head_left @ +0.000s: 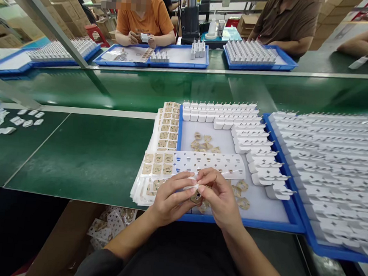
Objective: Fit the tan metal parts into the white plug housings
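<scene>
Both my hands meet above the front of a blue-rimmed tray. My left hand has its fingers closed round a small white part, partly hidden by the fingers. Pinched at the same part is my right hand, thumb and forefinger together. A small tan piece with a dark middle shows just under the fingertips. Behind the hands lies a sheet with tan stickers at its left end. Loose tan pieces rest in the tray, and rows of white housings line its back and right side.
More sticker sheets are stacked left of the tray. A second tray of white housings adjoins at right. White pieces lie far left. A box with scrap sheets is below the table edge. People sit across the bench behind blue trays.
</scene>
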A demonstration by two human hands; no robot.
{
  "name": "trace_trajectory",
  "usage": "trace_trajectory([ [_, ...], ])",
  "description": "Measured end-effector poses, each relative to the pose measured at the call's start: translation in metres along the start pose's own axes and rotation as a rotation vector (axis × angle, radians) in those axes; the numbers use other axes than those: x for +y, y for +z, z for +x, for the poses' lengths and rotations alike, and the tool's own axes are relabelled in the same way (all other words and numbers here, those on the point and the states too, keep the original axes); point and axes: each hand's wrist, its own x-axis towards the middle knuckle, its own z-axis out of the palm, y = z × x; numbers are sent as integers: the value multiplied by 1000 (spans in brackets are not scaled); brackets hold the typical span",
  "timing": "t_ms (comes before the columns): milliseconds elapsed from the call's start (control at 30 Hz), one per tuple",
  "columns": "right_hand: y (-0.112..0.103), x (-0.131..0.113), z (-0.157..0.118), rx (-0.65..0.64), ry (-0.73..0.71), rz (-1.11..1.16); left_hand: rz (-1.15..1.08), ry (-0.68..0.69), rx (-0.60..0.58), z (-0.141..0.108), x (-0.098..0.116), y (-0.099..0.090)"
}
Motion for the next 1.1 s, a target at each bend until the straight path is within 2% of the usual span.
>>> trace_trajectory([
  [233,-3,3,-1,-50,72,43,-73,-42,16,1,1,-1],
  [467,2,-9,-2,-79,93,-175,-77,-52,3,1,0,-2],
  [600,-6,-18,0,-142,73,-344,-135,-82,2,-3,-2,-1],
  [800,-24,-27,9,-243,-161,-563,-191,-120,-28,-2,0,-3],
  [900,-24,-25,9,-247,-390,-740,-177,-178,-59,-1,2,-6],
  [1000,-22,-20,2,-260,-612,-848,-165,-295,-69,-1,4,-7],
  [1100,-24,-18,-7,-280,-616,-728,-98,-359,-49,-2,1,-9],
])
